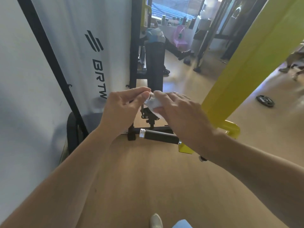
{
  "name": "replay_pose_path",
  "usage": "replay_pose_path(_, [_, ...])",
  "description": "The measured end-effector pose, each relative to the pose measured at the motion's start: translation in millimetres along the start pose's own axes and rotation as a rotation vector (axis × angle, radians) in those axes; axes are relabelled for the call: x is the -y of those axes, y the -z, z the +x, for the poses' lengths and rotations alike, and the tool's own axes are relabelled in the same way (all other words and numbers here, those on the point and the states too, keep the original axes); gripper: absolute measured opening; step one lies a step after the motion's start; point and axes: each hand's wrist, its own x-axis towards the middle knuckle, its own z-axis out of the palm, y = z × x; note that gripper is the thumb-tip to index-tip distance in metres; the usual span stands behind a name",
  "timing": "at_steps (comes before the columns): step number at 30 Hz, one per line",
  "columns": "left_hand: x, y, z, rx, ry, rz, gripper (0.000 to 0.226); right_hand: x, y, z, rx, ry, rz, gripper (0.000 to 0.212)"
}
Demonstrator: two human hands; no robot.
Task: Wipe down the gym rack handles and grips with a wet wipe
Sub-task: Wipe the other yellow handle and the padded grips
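A crumpled white wet wipe (152, 102) sits between my two hands at the middle of the view. My left hand (125, 107) pinches its upper edge with thumb and forefinger. My right hand (179, 111) holds the wipe from the right, fingers curled over it. Below the hands a black handle grip (159, 136) with chrome end caps hangs from a black clip and bracket (148, 116). Neither hand touches the grip.
A white machine shroud (79, 46) with a black frame stands on the left. A yellow rack post (243, 63) slants down on the right to a yellow foot (232, 129). A weight plate (265, 101) lies on the wooden floor. A person sits far behind.
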Motion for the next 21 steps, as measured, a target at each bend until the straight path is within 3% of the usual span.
replay_pose_path(2, [0.0, -0.8, 0.5, 0.005, 0.001, 0.022, 0.023, -13.6, 2.6, -12.1, 0.023, -0.026, -0.188, 0.044])
replay_pose_path(5, [-1.5, -3.0, -0.9, -0.001, 0.022, 0.027, 0.025, -24.6, 6.6, -22.7, 0.01, -0.038, -0.391, 0.023])
replay_pose_path(12, [-7.2, -1.4, -1.8, -0.043, 0.031, -0.006, 0.024, 7.5, -11.9, 12.4, -0.044, 0.0, -0.178, 0.037])
replay_pose_path(16, [-8.5, -1.2, -1.4, -0.028, 0.022, 0.065, 0.024, -11.8, -4.4, -8.5, 0.044, 0.034, -0.323, 0.026])
replay_pose_path(19, [-8.8, -0.6, 1.1, -0.017, 0.023, 0.111, 0.024, -30.0, 7.5, -25.8, 0.155, 0.004, -0.497, 0.03])
replay_pose_path(21, [-10.2, -1.8, 0.4, -0.019, 0.029, 0.114, 0.024, -23.5, 6.7, -21.5, 0.113, 0.009, -0.506, 0.026])
